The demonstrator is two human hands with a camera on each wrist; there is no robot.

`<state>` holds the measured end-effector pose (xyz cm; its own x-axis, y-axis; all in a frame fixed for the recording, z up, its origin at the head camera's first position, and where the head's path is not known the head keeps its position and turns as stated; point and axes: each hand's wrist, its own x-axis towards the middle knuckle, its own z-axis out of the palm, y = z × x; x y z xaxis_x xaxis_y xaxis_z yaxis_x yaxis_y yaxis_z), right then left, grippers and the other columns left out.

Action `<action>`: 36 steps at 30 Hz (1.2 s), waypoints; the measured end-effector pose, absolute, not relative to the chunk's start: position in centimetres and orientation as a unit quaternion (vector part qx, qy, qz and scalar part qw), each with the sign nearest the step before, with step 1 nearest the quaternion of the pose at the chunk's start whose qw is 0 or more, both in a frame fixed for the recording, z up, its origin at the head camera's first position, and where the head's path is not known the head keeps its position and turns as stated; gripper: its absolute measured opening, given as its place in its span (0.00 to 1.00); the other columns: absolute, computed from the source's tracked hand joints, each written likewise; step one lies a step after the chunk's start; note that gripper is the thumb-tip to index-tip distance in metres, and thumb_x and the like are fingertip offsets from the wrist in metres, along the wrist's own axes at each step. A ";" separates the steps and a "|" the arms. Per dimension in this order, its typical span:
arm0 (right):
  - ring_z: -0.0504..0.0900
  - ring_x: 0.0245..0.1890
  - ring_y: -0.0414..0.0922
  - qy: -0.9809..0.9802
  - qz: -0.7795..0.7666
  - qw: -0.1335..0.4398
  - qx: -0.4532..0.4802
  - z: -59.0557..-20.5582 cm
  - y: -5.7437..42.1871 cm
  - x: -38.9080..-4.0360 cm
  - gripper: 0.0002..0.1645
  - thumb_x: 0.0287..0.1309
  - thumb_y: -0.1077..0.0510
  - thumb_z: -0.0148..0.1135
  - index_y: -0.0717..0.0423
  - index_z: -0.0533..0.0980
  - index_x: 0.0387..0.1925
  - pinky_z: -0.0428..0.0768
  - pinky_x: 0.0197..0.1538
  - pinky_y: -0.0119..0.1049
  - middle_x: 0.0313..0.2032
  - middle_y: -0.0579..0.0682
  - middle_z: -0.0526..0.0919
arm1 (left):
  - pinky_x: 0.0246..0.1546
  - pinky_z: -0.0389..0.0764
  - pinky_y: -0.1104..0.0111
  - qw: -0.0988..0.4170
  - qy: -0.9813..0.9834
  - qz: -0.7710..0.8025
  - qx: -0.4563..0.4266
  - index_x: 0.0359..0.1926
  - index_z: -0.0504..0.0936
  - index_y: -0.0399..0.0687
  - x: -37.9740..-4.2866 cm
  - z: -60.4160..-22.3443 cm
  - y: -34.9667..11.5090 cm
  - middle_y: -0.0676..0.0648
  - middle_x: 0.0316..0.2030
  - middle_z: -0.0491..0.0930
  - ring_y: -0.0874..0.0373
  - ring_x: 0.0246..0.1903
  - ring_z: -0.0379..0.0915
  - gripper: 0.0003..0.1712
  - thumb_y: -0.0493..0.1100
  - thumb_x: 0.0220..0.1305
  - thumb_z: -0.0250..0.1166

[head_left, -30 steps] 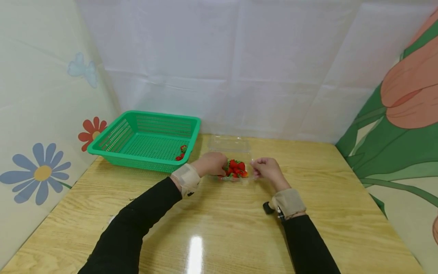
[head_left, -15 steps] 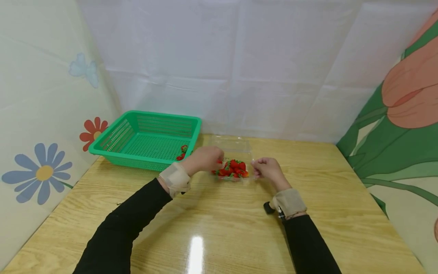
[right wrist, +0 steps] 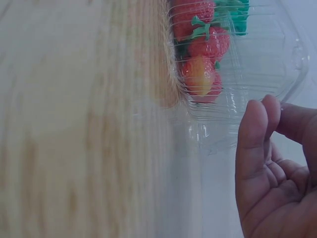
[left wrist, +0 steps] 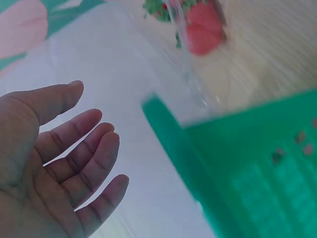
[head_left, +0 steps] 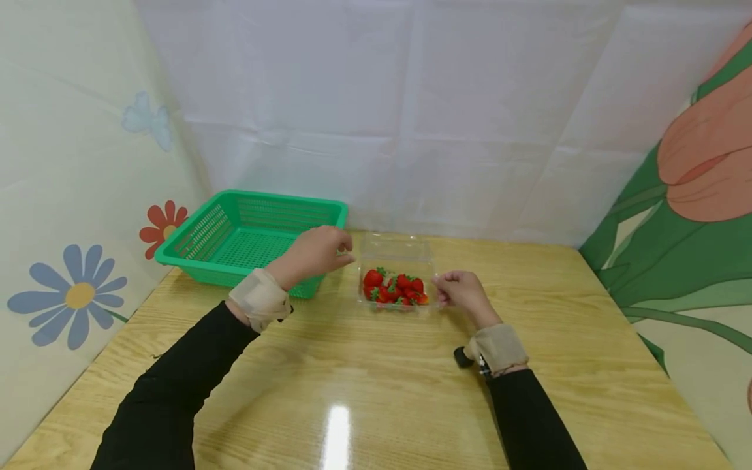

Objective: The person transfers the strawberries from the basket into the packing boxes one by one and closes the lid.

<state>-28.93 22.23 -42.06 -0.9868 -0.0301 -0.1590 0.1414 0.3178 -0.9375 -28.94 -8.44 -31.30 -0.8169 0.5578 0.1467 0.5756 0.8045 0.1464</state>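
Observation:
My left hand (head_left: 311,253) hovers over the right end of the green plastic basket (head_left: 205,271), its fingers loosely bent and nothing between them. In the left wrist view the palm faces the basket's rim (left wrist: 171,134), apart from it. A clear plastic clamshell box (head_left: 396,249) stands on the table with its lid raised at the back. Several strawberries (head_left: 373,278) lie in its tray. At the box's right side, my right hand (head_left: 464,292) pinches the edge between thumb and fingertips. Red bits (left wrist: 308,148) show through the basket's holes; the left hand mostly hides that corner.
The wooden table (head_left: 382,365) carries the basket at back left and the box at back centre. A white sheet (head_left: 470,130) hangs behind them. Flower-printed cloths (head_left: 76,163) close off both sides.
My left hand has drawn away from the box, leftward and up to the basket. A strawberry now shows uncovered at the tray's left end. The right hand keeps its pinch on the box edge.

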 end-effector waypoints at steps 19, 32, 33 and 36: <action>0.76 0.21 0.39 0.812 -0.577 0.075 0.034 -42.2 22.4 -29.0 0.17 0.63 0.57 0.56 0.71 0.72 0.39 0.79 0.28 0.33 0.23 0.50 0.77 | 0.42 0.76 0.56 -0.072 -0.972 -0.101 -0.200 0.50 0.79 0.38 -31.9 -33.1 -15.0 0.39 0.47 0.78 0.48 0.41 0.76 0.18 0.45 0.63 0.62; 0.76 0.21 0.38 0.810 -0.579 0.078 0.038 -42.3 22.3 -29.1 0.18 0.63 0.57 0.56 0.72 0.72 0.41 0.79 0.28 0.32 0.24 0.52 0.77 | 0.46 0.75 0.54 -0.146 -0.968 -0.077 -0.187 0.48 0.81 0.39 -33.6 -35.2 -15.8 0.38 0.50 0.77 0.44 0.48 0.74 0.15 0.43 0.63 0.61; 0.76 0.21 0.38 0.810 -0.580 0.077 0.040 -42.3 22.4 -29.1 0.18 0.63 0.57 0.56 0.72 0.72 0.41 0.79 0.28 0.32 0.24 0.52 0.77 | 0.46 0.75 0.55 -0.148 -0.968 -0.076 -0.189 0.47 0.81 0.39 -33.7 -35.4 -15.9 0.39 0.49 0.78 0.44 0.48 0.74 0.15 0.42 0.63 0.61; 0.76 0.21 0.38 0.811 -0.579 0.078 0.040 -42.3 22.4 -29.2 0.18 0.63 0.56 0.57 0.72 0.72 0.41 0.80 0.28 0.32 0.24 0.52 0.77 | 0.46 0.75 0.55 -0.152 -0.966 -0.076 -0.195 0.45 0.82 0.39 -33.8 -35.9 -15.9 0.39 0.47 0.79 0.44 0.47 0.75 0.13 0.41 0.63 0.61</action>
<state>-29.15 22.41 -42.29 -0.9845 -0.0251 -0.1737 0.1561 0.3262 -0.9323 -33.84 -15.94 -35.85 -0.8776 0.4001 -0.2640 0.3537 0.9122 0.2068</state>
